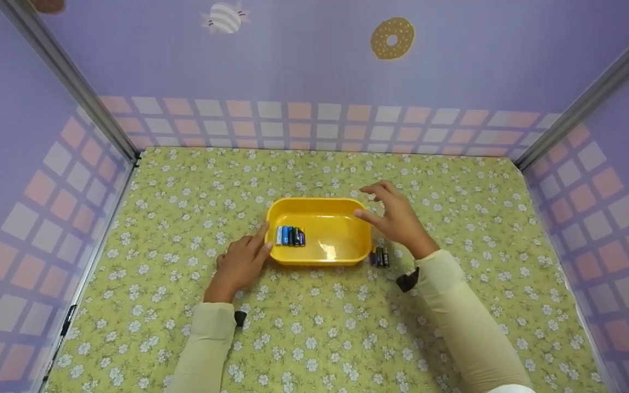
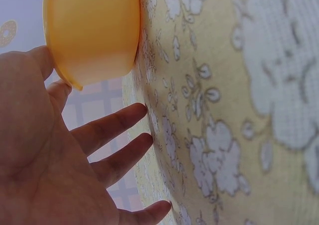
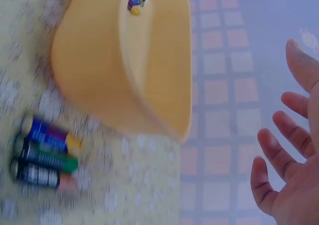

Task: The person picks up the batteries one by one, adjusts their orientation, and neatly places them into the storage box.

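A yellow plastic tub (image 1: 319, 261) stands on the cloth between the hands. Several batteries (image 1: 290, 236) lie side by side in its left end. My left hand (image 1: 242, 263) touches the tub's left rim with thumb and forefinger; its other fingers (image 2: 112, 125) are spread, near the cloth. Over the tub's right end hovers my right hand (image 1: 396, 217), thumb and fingers apart, holding nothing. Three batteries (image 3: 47, 153), one blue with a yellow end, one green and one black, lie in a row on the cloth just outside the tub's right end.
A yellow-green flowered cloth (image 1: 303, 322) covers the table. Purple walls (image 1: 314, 71) with a pink and white checked band rise at the back and both sides. Metal posts (image 1: 82, 93) mark the back corners.
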Demonstrator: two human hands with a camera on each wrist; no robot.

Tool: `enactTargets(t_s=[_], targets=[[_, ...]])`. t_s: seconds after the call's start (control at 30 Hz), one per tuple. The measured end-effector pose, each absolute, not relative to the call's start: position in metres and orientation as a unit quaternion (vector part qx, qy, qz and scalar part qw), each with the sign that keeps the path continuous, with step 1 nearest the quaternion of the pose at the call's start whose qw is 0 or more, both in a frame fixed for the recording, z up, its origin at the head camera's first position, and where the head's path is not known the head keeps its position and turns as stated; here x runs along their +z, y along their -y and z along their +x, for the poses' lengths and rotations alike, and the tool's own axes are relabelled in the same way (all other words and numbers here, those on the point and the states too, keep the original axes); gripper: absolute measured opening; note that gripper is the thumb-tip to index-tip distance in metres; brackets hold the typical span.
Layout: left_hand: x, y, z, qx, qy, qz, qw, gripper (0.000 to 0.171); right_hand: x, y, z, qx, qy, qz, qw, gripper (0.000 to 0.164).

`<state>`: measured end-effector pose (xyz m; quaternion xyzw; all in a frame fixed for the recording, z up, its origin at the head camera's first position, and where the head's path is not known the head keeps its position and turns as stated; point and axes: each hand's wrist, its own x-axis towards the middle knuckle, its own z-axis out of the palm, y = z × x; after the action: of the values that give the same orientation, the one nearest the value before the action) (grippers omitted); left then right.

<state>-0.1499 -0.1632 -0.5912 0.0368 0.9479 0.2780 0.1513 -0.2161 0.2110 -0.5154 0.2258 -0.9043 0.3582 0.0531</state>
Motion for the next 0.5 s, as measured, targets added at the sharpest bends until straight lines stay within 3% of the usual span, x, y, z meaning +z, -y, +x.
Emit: enactTargets(t_s=[0.5], targets=[[-0.591,0.164,-0.15,0.284,-0.945,0.039,0.159,0.057,-0.543,-0.278,-0.193,0.328,0.919,0.21,0.059,0.052]])
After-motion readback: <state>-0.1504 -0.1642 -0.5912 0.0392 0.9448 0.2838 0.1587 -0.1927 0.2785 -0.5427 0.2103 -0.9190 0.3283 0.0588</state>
